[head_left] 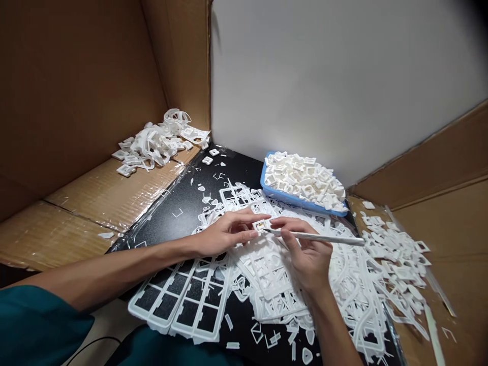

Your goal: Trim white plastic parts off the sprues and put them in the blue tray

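Note:
Between the fingertips and thumb of my left hand (224, 233) is a small white plastic piece (261, 225) with a square opening. My right hand (309, 254) is closed around a slim silver craft knife (328, 237), whose handle points right. The knife's dark tip meets or nearly meets the right side of the piece; exact contact is too small to tell. The right fingertips are close to the piece too. Beneath both hands lies a heap of white plastic frames and trimmings (272, 269). Empty white grid frames (198, 305) lie under my left forearm.
A blue tray (282, 194) heaped with small white pieces stands behind my hands. More white scraps (156, 145) are piled on cardboard at back left, and loose pieces (400, 259) lie at right. Cardboard walls (175, 56) and a white panel (324, 76) enclose the black table (171, 190).

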Demonstrator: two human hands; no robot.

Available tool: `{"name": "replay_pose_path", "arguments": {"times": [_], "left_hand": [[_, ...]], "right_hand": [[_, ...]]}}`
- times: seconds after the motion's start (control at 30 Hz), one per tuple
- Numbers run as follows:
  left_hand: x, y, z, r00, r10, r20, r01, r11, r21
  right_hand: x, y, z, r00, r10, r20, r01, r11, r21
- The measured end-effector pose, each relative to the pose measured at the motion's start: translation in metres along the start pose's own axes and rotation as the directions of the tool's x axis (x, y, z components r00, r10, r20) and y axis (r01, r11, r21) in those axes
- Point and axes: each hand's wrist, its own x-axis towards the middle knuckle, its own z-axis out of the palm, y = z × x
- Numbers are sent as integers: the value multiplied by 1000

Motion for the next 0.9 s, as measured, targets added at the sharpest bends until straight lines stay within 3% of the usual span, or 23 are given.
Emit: {"name": "replay_pose_path", "arguments": {"times": [0.23,0.4,0.7,0.9], "left_hand": [[3,0,-6,992,-75,104,93,979,-179],[4,-2,-3,992,-77,103,104,949,-297],[5,-5,0,995,-62,77,80,959,-270],[4,-4,1,995,-64,81,76,986,-146]], "right_hand": [[-3,-8,-4,992,62,107,-63,998,5],[-3,-14,-3,976,23,216,-2,995,-98],[-8,-7,-1,988,90,128,-85,995,-44],[-8,-10,1,983,82,165,-74,996,-53]]}}
